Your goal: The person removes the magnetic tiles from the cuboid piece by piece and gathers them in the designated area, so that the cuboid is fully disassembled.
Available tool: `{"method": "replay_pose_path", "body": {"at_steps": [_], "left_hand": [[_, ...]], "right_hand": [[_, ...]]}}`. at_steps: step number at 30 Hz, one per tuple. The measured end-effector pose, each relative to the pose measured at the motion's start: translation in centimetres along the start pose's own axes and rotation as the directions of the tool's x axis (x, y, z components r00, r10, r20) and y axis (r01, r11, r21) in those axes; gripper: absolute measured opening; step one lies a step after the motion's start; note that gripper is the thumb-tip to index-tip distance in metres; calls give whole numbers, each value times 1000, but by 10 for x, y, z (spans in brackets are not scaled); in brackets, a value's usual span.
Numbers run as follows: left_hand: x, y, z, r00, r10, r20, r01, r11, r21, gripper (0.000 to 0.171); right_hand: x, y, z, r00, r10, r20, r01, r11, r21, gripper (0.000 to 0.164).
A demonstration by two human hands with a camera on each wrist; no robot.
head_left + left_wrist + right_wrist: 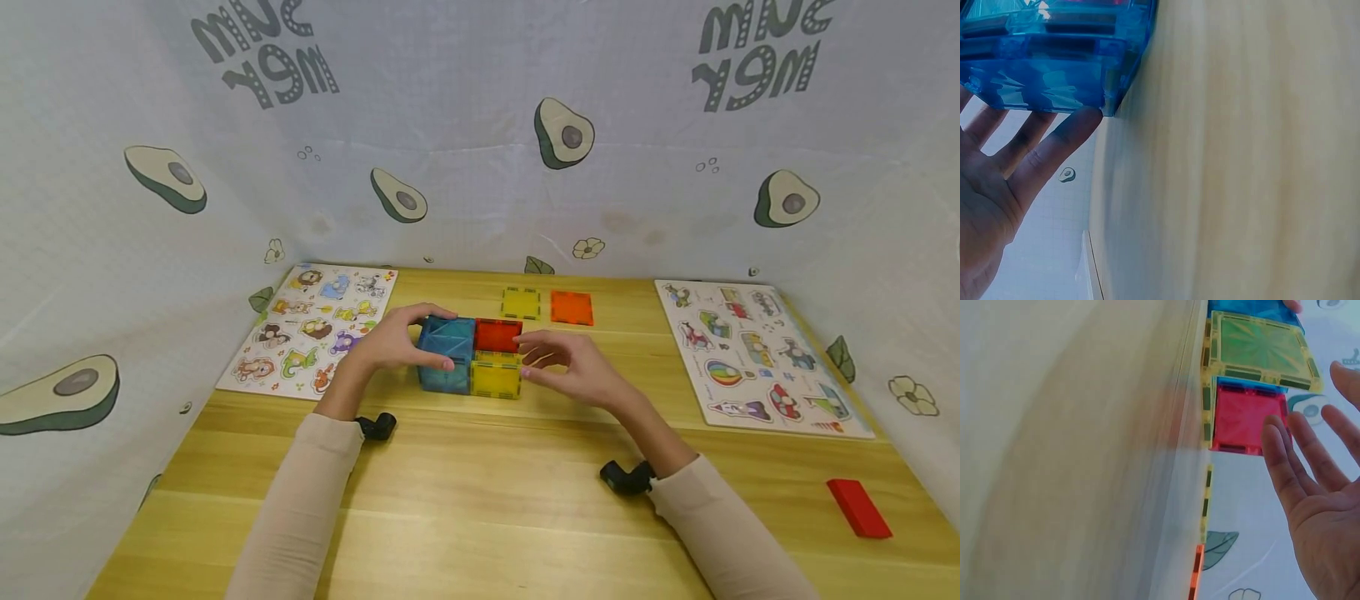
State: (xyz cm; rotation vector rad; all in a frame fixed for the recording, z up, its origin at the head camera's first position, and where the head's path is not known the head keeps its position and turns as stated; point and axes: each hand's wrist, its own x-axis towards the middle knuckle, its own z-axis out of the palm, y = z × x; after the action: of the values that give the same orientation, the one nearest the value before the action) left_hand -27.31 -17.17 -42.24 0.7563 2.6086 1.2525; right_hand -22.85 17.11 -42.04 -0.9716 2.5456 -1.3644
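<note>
A see-through blue magnetic-tile cube (pixel 447 342) stands on the wooden table in front of me. My left hand (pixel 393 340) holds it from the left, thumb at the front edge and fingers behind; their tips meet the blue wall (pixel 1054 87) in the left wrist view. Against the cube's right side stand a yellow magnetic tile (pixel 496 379) at the front and a red magnetic tile (pixel 498 335) at the back. Beside these tiles my right hand (pixel 573 367) is spread with slightly bent fingers. Between its thumb and fingers, the right wrist view shows nothing held.
A yellow tile (pixel 521 303) and an orange tile (pixel 572 307) lie flat behind the structure. An animal puzzle board (pixel 251 354) is at the left, and a vehicle puzzle board (pixel 716 404) at the right. A red block (pixel 859 508) lies near the right edge. A printed curtain surrounds the table.
</note>
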Motion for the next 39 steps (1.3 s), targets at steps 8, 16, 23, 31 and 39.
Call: {"method": "replay_pose_path", "body": {"at_steps": [8, 16, 23, 31, 39], "left_hand": [[0, -1, 1, 1000, -6, 1, 6, 1000, 1, 74], [-1, 0, 1, 1000, -14, -3, 14, 1000, -3, 73], [-1, 0, 1, 1000, -10, 0, 10, 1000, -12, 73], [-1, 1, 1, 1000, -11, 1, 11, 1000, -7, 73], [0, 1, 1, 1000, -21, 5, 21, 1000, -16, 73]], "right_hand": [[4, -4, 9, 999, -8, 40, 8, 1000, 9, 45], [10, -7, 17, 995, -40, 95, 41, 999, -9, 43], [14, -8, 22, 991, -89, 99, 96, 993, -64, 38], [15, -12, 21, 989, -113, 92, 124, 984, -126, 35], [11, -14, 17, 993, -101, 66, 111, 981, -160, 35]]}}
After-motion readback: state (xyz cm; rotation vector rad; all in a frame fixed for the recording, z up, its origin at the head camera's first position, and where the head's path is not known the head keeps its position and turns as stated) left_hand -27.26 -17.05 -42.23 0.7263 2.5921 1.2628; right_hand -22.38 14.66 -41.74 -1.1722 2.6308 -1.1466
